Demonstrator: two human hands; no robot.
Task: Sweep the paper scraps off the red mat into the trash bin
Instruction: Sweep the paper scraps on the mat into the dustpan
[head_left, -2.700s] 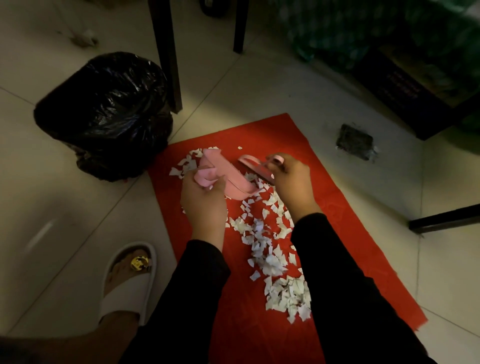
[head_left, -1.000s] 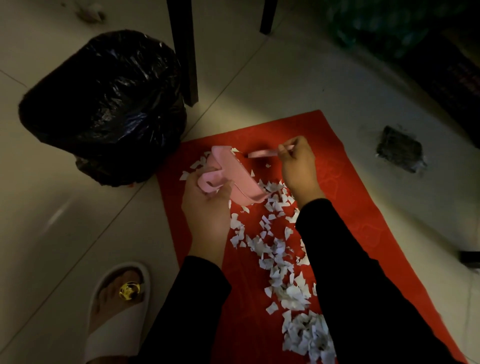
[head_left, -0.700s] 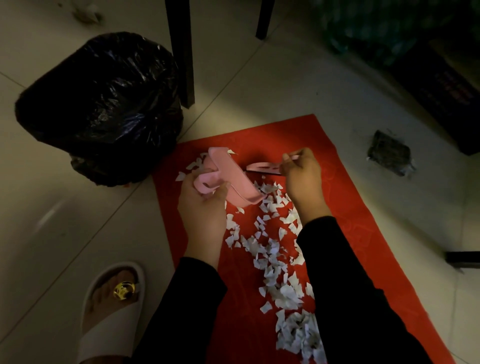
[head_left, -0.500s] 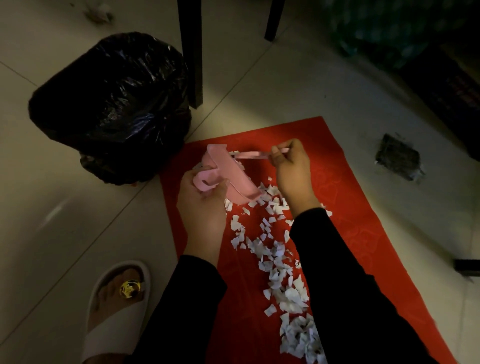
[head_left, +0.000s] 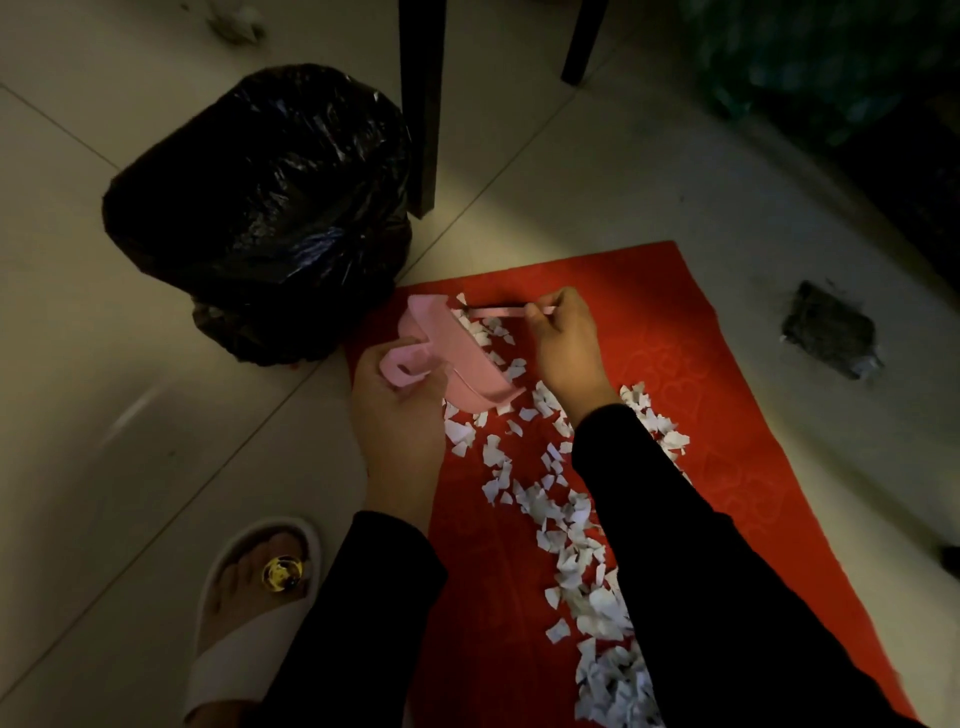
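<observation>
A person in black long sleeves is crouching over a flat red rectangular mat (head_left: 727, 395) that is lying on a pale tiled floor (head_left: 130, 415). The left hand (head_left: 400, 410) is curling its fingers round the handle of a small pink plastic dustpan (head_left: 457, 353), holding it tilted with its lower edge resting on the mat near the mat's far left corner. The right hand (head_left: 563, 343) is pinching a thin pink brush (head_left: 493, 310), which is lying level just beyond the dustpan's open side; its bristles are too dim to make out. A few torn white paper scraps (head_left: 566, 514) are sitting between the brush and the dustpan, and many more are trailing in a ragged band down the middle of the mat toward its near edge, where they are piling thickest beside the right sleeve. A round trash bin lined with a crinkled black plastic bag (head_left: 260, 208) is standing on the floor just off the mat's far left corner, almost touching it. A dark square furniture leg (head_left: 423, 104) is rising just beyond the bin, on the mat's far side. A dark, rough rectangular object (head_left: 828, 330) is lying on the floor well off the mat's right edge. A foot in a white open-toed slipper (head_left: 249, 618) is resting on the floor to the left of the mat's near end.
</observation>
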